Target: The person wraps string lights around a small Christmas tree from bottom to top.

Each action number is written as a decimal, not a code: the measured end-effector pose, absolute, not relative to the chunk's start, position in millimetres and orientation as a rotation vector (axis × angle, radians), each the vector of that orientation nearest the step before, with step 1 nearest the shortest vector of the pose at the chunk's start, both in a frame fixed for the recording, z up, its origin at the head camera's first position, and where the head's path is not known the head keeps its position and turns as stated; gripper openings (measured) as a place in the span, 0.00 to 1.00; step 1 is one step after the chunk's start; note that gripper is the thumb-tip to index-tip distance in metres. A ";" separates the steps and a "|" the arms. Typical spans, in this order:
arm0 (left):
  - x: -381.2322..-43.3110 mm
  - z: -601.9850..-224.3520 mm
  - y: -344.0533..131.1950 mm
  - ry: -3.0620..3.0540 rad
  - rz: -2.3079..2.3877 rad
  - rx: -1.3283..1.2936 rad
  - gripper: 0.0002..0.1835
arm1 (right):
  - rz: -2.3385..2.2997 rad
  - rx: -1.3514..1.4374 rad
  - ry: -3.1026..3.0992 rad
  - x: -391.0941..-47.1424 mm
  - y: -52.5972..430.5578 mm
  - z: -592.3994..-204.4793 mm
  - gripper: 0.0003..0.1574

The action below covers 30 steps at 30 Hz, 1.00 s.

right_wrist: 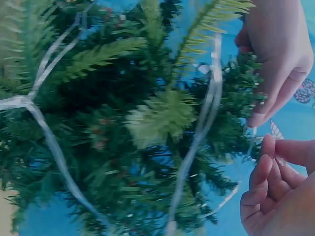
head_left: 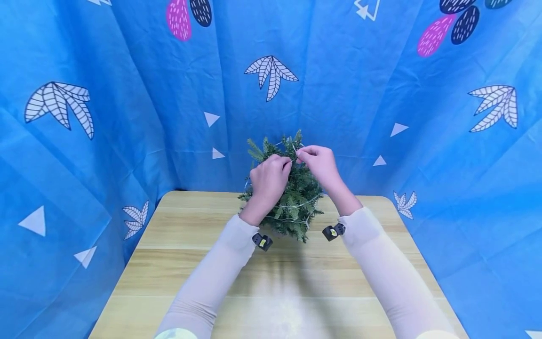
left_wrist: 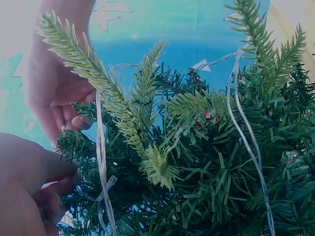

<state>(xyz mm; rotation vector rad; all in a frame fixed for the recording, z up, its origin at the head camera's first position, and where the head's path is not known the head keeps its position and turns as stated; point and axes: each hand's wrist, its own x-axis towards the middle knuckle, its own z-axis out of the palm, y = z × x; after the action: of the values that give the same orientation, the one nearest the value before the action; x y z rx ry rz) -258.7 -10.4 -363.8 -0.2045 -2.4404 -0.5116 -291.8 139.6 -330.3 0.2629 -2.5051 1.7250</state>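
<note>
A small artificial Christmas tree stands at the far side of the table, with a thin clear string of lights looped around its branches. Near the treetop, my left hand pinches the light string between thumb and fingers. Just right of it, my right hand pinches another bit of the wire, fingertips close to the left ones. In the left wrist view, a short wire end lies beside the left hand. The right wrist view shows the right hand with its fingers curled in, below the left hand.
The wooden table carries the tree near its back edge. A blue patterned curtain hangs behind and along both sides. Black wrist cameras are strapped over the pale sleeves. Green sprigs stick out from the tree.
</note>
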 end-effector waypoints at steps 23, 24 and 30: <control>-268.7 -373.4 -27.1 -2.475 -0.890 -0.189 0.11 | 1.342 0.200 -2.614 -288.7 135.6 -364.6 0.13; -268.6 -373.2 -27.3 -2.482 -0.883 -0.189 0.11 | 1.336 0.196 -2.618 -289.2 134.9 -365.3 0.13; -264.4 -370.1 -26.3 -2.506 -0.794 -0.223 0.10 | 1.240 0.143 -2.644 -291.3 132.0 -367.2 0.13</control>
<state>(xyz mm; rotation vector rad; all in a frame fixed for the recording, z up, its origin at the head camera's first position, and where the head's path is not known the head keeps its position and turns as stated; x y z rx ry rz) -264.4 -26.3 -370.1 -0.2234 -2.5062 -0.7943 -291.3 132.0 -367.2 0.1432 -2.6443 1.2398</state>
